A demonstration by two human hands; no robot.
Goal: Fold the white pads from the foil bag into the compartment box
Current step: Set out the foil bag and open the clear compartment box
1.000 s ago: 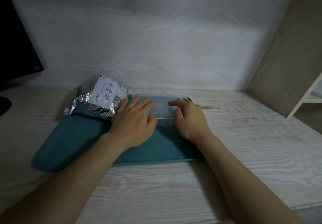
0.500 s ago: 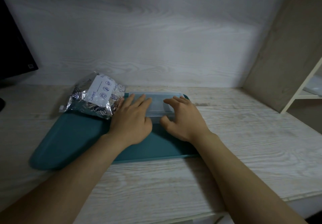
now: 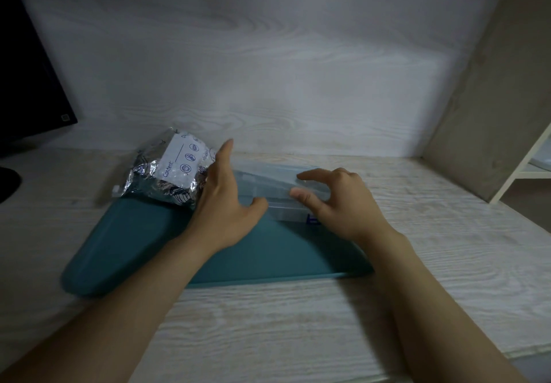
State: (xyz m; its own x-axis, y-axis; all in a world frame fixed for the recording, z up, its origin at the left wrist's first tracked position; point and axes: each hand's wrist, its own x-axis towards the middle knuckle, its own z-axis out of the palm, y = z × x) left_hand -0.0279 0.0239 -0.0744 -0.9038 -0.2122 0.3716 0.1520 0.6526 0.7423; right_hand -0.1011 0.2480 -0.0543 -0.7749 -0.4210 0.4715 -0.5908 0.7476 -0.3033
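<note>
Head view looks down on a pale wood-grain desk (image 3: 417,308), with a dark monitor (image 3: 26,84) at its back left corner. A teal mat (image 3: 143,239) lies across the middle of the desk. On the mat's far side, toward the desk's back edge, sits the clear compartment box (image 3: 286,212), its lid (image 3: 268,183) tilted with the near edge up. Just left of the box lies the crumpled foil bag (image 3: 167,174) – white label up, half on the mat. The left hand (image 3: 226,203) is between bag and box with its grip apart, fingers straight and thumb spread toward the box. The right hand (image 3: 343,203) has its grip clamped on the lid – thumb and forefinger pinching its near right edge.
</note>
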